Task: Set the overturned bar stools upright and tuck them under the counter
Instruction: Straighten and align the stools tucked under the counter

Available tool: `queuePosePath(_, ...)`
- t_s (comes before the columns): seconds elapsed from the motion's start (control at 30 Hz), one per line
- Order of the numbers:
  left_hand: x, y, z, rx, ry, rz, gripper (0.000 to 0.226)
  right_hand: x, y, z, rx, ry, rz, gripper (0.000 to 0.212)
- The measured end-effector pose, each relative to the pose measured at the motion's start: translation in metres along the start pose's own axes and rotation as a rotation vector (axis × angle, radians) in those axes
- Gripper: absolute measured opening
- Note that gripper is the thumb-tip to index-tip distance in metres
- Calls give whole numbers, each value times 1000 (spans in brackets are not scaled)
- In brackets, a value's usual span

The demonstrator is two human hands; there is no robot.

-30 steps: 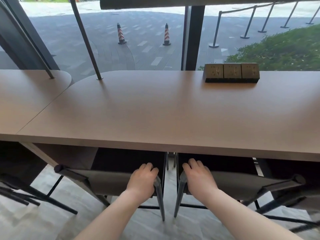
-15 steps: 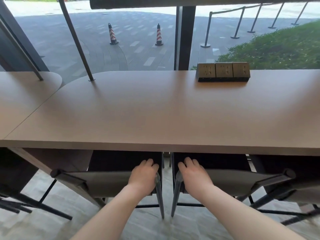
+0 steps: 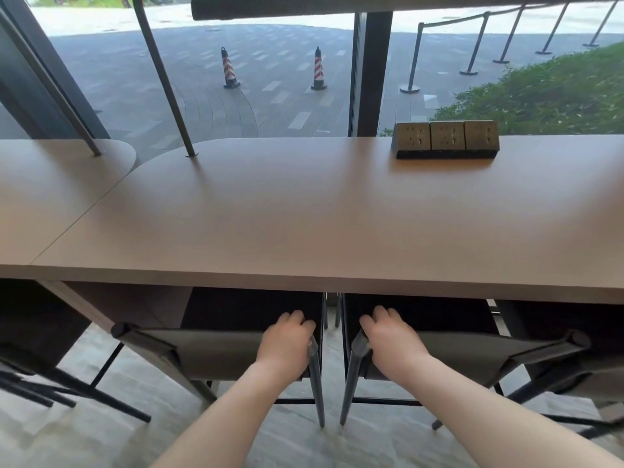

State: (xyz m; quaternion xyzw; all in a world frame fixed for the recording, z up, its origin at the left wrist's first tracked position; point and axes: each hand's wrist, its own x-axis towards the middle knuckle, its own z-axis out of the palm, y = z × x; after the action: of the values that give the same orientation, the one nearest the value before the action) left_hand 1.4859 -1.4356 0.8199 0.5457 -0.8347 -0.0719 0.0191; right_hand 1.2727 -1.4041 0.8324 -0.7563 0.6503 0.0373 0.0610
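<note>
Two dark bar stools stand upright side by side, their seats under the brown counter (image 3: 304, 231). My left hand (image 3: 287, 342) grips the top right end of the left stool's backrest (image 3: 209, 352). My right hand (image 3: 388, 339) grips the top left end of the right stool's backrest (image 3: 472, 356). The two stools' black metal legs almost touch between my hands. Both seats are largely hidden in shadow beneath the counter edge.
A block of three power sockets (image 3: 445, 140) sits at the counter's back right. Two slanted metal rods (image 3: 165, 82) rise from the counter at the left. Another stool (image 3: 30, 349) stands far left, and one more far right (image 3: 594, 373). Glass window behind; grey floor below.
Both stools have slid a little further under the counter with my hands on them, and the view has shifted slightly.
</note>
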Motion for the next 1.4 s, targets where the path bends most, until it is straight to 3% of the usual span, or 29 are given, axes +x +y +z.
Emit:
queuePosePath(0.33, 0, 3, 2, 43, 39, 4, 34, -10, 3, 6, 31, 82, -19, 42)
queuePosePath(0.43, -4, 12, -1, 23, 121, 28, 31, -13, 10, 8, 3, 112, -84, 42)
queuePosePath(0.6, -10, 54, 9, -144, 344, 354, 19, -31, 37, -5, 59, 215, -113, 41)
queuePosePath(0.77, 0, 101, 22, -156, 361, 495, 27, -69, 111, -1, -14, 305, 56, 43)
queuePosePath(1.07, -3, 140, 54, 52, 144, 314, 58, -136, 225, 25, -133, 258, 318, 62)
queuePosePath(1.27, -5, 153, 60, 69, 176, 204, 74, -136, 265, 35, -170, 302, 213, 61)
queuePosePath(1.4, -4, 153, 62, 107, 108, 170, 89, -137, 284, 39, -186, 340, 111, 60)
